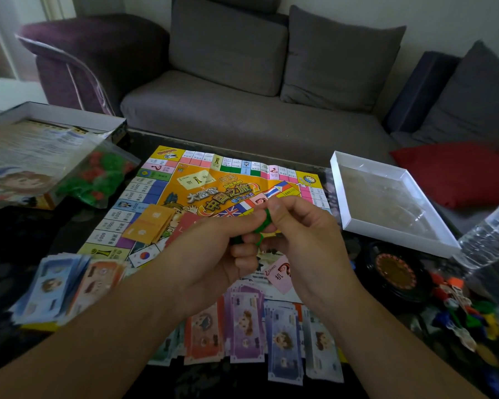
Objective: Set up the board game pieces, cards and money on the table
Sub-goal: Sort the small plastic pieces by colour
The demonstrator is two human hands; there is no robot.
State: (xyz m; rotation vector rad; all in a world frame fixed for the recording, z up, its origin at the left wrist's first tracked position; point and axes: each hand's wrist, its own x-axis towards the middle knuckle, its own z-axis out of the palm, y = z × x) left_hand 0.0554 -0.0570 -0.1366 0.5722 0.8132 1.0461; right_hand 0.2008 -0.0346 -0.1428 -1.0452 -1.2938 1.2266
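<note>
While both forearms reach in from the near edge over the banknotes (248, 326), left hand (213, 254) and right hand (303, 237) meet above the game board (162, 191), fingers pinching one green piece (267, 217) together. Sofa (242, 110) behind desk.

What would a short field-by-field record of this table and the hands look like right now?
hands: left hand and right hand together pinch a small green piece
board: game board lies flat on the dark table
cards: orange cards on the board
money: money stacks along the near edge, more at left
bag: bag of green and red pieces at left
tray: white tray at right
</note>
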